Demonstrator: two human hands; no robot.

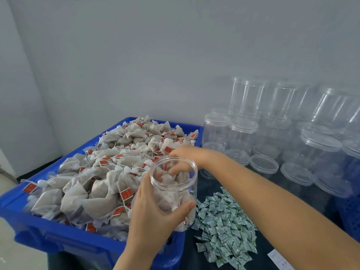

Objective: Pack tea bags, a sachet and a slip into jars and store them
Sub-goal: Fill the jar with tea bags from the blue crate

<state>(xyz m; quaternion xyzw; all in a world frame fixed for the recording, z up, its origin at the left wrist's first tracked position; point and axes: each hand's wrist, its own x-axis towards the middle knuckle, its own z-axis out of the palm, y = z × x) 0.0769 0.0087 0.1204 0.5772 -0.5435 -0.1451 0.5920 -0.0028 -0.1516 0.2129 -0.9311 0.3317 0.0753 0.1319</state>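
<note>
My left hand (pixel 153 213) grips a clear plastic jar (pixel 176 189), tilted over the near right corner of a blue crate (pixel 64 238). The jar holds several grey tea bags. My right hand (pixel 185 156) reaches over the jar's open mouth, its fingers down inside the rim among the bags; whether they pinch one I cannot tell. The crate is heaped with grey mesh tea bags (pixel 101 176) that carry red tags. A pile of small green-and-white sachets (pixel 224 228) lies on the dark table right of the jar. White slips (pixel 278 260) lie at the bottom right.
Many empty clear jars with lids (pixel 272 117) stand stacked at the back right against the grey wall. Loose lids (pixel 264 163) lie in front of them. A blue perforated basket (pixel 350 211) is at the far right edge.
</note>
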